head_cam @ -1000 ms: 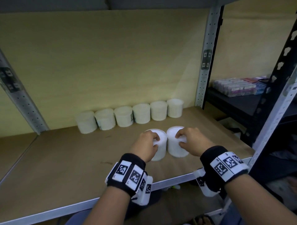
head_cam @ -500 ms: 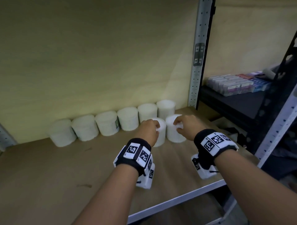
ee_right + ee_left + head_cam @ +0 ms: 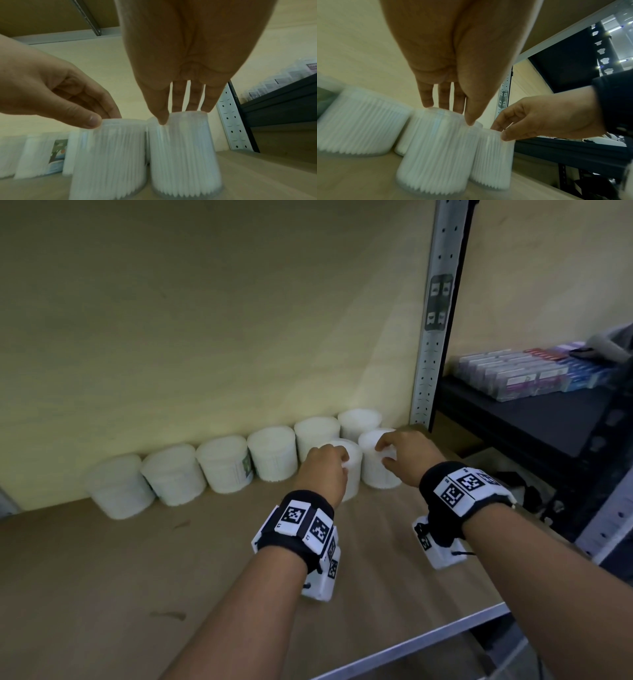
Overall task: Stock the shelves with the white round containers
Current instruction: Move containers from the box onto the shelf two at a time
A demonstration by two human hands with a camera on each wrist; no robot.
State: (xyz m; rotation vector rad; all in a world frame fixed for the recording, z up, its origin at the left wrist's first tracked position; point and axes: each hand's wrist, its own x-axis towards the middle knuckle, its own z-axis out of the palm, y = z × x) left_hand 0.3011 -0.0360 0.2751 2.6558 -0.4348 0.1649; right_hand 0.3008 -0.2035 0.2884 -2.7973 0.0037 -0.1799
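Your left hand (image 3: pixel 322 470) pinching the left tub (image 3: pixel 349 470) by its top, your right hand (image 3: pixel 407 455) pinching the right tub (image 3: pixel 375 470), both upright on the shelf (image 3: pixel 205 577), touching, just before the back row (image 3: pixel 226 469).

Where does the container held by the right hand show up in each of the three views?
Head: container right of centre, under the right hand, front of the back row.
Left wrist: lower right, right hand on its rim.
Right wrist: lower centre, under the fingertips.
Shared landmark: perforated upright.
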